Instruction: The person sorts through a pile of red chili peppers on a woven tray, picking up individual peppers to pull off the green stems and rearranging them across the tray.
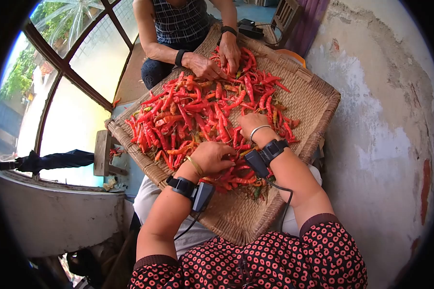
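A heap of red chili peppers [178, 113], some wrinkled and a few orange or greenish, covers much of a large woven basket tray [241, 214]. My left hand [211, 158] is at the near side of the heap, its fingers curled in among the peppers; what they grip is hidden. Farther in and to the right, my right hand [253, 126] reaches down onto the peppers, back of the hand toward me, fingertips out of sight. Both my wrists wear bracelets and black strapped devices with cables.
Across the tray, another person's two hands [217, 65] work in the far part of the heap. A windowed wall with a dark folded umbrella [65, 160] is on the left. A peeling plaster wall [371, 135] stands close on the right. Behind is a wooden chair [285, 19].
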A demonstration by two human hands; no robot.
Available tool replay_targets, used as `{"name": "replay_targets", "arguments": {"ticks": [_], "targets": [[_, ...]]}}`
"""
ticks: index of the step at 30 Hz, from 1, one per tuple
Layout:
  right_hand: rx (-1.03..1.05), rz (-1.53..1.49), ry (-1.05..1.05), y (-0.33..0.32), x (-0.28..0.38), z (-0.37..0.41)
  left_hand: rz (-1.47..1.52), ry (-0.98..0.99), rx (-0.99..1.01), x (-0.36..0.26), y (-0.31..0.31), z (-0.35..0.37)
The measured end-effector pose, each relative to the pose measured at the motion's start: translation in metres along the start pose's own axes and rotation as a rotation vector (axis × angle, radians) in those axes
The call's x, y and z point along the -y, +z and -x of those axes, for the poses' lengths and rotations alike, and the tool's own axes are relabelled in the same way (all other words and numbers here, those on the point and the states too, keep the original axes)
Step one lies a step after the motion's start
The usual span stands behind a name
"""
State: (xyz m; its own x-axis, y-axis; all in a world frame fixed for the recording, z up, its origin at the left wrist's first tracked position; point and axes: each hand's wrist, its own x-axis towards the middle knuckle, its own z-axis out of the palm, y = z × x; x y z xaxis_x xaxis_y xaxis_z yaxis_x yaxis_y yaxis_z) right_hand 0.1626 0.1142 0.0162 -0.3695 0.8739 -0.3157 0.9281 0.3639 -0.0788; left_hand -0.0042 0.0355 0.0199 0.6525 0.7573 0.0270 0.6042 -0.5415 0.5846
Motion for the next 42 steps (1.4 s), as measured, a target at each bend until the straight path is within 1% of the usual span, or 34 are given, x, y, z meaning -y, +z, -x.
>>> {"name": "replay_targets", "arguments": {"ticks": [1, 3, 4, 6, 7, 9, 10, 11, 13, 14, 15, 17, 19, 21, 23, 24, 27, 29, 31, 33, 35, 36, 38, 39, 40, 41, 42], "targets": [[-0.022, 0.03, 0.029, 0.001, -0.004, -0.004, -0.009, -0.002, -0.025, 0.003, 0.002, 0.0], [0.009, 0.034, 0.08, 0.001, -0.016, -0.008, -0.033, -0.055, -0.112, 0.003, 0.0, -0.001], [0.013, -0.023, 0.122, -0.005, -0.021, -0.006, -0.028, -0.051, -0.112, 0.005, 0.0, -0.002], [0.027, -0.156, 0.163, -0.021, -0.03, 0.004, -0.049, -0.096, -0.331, 0.012, 0.001, -0.002], [0.029, -0.153, 0.162, -0.024, -0.035, 0.004, -0.046, -0.097, -0.332, 0.015, 0.003, -0.003], [-0.035, -0.387, 0.165, -0.027, -0.048, 0.001, -0.121, -0.185, -0.522, 0.021, 0.006, -0.004], [-0.096, -0.444, 0.16, -0.023, -0.057, -0.004, -0.137, -0.223, -0.551, 0.021, 0.006, -0.003], [-0.096, -0.446, 0.158, -0.018, -0.063, -0.008, -0.14, -0.224, -0.55, 0.023, 0.006, -0.003], [-0.642, -0.58, 0.338, -0.019, -0.067, -0.009, -0.216, -0.337, -0.551, 0.025, 0.007, -0.003], [-0.679, -0.585, 0.429, -0.019, -0.067, -0.011, -0.218, -0.336, -0.55, 0.025, 0.007, -0.003], [-0.68, -0.587, 0.43, -0.02, -0.062, -0.01, -0.24, -0.349, -0.571, 0.025, 0.007, -0.004], [-0.47, -0.64, 0.201, -0.019, -0.044, -0.006, -0.272, -0.357, -0.594, 0.027, 0.006, -0.005], [-0.256, -0.553, 0.002, -0.005, -0.021, -0.01, -0.2, -0.382, -0.513, 0.029, 0.009, -0.005], [-0.07, -0.328, -0.04, -0.006, 0.007, -0.003, -0.224, -0.303, -0.487, 0.028, 0.01, -0.005], [-0.024, -0.183, -0.019, -0.005, 0.026, 0.0, -0.224, -0.285, -0.473, 0.031, 0.015, -0.005], [-0.073, -0.151, -0.031, 0.003, 0.028, -0.002, -0.219, -0.284, -0.463, 0.029, 0.013, -0.004], [-0.075, -0.169, -0.004, 0.003, 0.034, -0.002, -0.217, -0.277, -0.49, 0.03, 0.014, -0.003], [-0.178, -0.21, -0.031, 0.019, 0.024, -0.012, -0.22, -0.311, -0.504, 0.03, 0.014, -0.003], [-0.156, -0.401, -0.067, 0.015, 0.013, -0.012, -0.224, -0.298, -0.512, 0.031, 0.014, -0.003], [-0.231, -0.635, -0.167, 0.019, 0.0, -0.018, -0.223, -0.321, -0.507, 0.03, 0.014, -0.004], [-0.419, -0.831, -0.212, 0.012, -0.008, -0.016, -0.228, -0.333, -0.497, 0.028, 0.012, -0.003], [-0.337, -0.989, -0.132, -0.002, -0.01, -0.009, -0.234, -0.319, -0.502, 0.029, 0.012, -0.003], [-0.39, -1.162, -0.055, -0.011, -0.025, -0.009, -0.297, -0.323, -0.492, 0.03, 0.011, -0.001], [-0.392, -1.21, 0.032, -0.022, -0.03, -0.003, -0.306, -0.34, -0.496, 0.03, 0.01, 0.0], [-0.441, -1.257, 0.113, -0.016, -0.041, -0.009, -0.377, -0.406, -0.515, 0.03, 0.008, 0.001], [-0.474, -1.217, 0.206, -0.012, -0.05, -0.014, -0.451, -0.472, -0.533, 0.03, 0.004, 0.003], [-0.475, -1.015, 0.279, -0.01, -0.057, -0.016, -0.445, -0.514, -0.543, 0.027, -0.002, 0.005]]}}
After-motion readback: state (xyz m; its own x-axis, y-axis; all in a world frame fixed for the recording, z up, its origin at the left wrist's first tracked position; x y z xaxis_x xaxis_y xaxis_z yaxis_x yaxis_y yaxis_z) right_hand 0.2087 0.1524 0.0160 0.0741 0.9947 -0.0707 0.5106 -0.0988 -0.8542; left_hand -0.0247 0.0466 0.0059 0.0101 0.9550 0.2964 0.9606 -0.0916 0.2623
